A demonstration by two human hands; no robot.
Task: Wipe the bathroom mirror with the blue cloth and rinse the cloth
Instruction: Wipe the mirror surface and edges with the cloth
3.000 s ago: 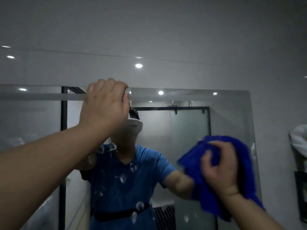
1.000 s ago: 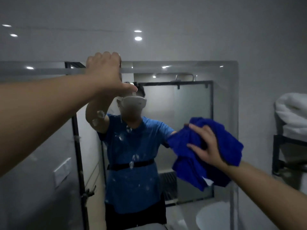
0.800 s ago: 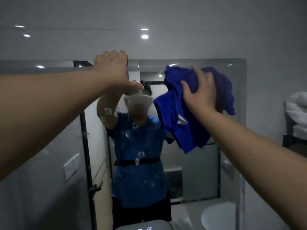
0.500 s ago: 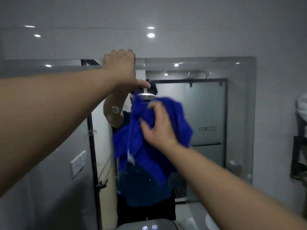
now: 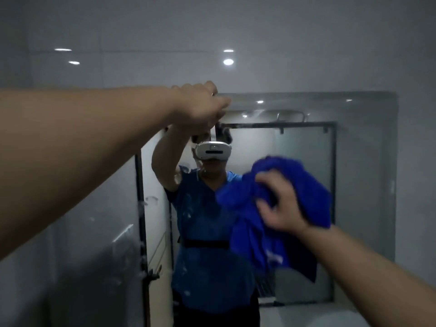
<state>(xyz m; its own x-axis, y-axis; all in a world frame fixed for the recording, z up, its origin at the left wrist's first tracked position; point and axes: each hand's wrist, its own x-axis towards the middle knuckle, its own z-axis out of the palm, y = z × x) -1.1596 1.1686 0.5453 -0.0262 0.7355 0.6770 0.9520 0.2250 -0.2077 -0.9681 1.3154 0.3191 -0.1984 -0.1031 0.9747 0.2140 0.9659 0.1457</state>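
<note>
The right hand [image 5: 280,204], fingers curled into the bunched blue cloth [image 5: 250,237], presses it against the mirror [image 5: 363,185] at centre right of the frame, its folds hanging downward. At upper centre, well apart, the left hand [image 5: 198,107] grips the mirror's top edge.

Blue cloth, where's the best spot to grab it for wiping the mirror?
Grab the bunched upper middle of the blue cloth, from the front, palm toward the mirror, as the right hand does. The bunch gives fingers a thick fold to hold, while the loose lower end hangs limp.
</note>
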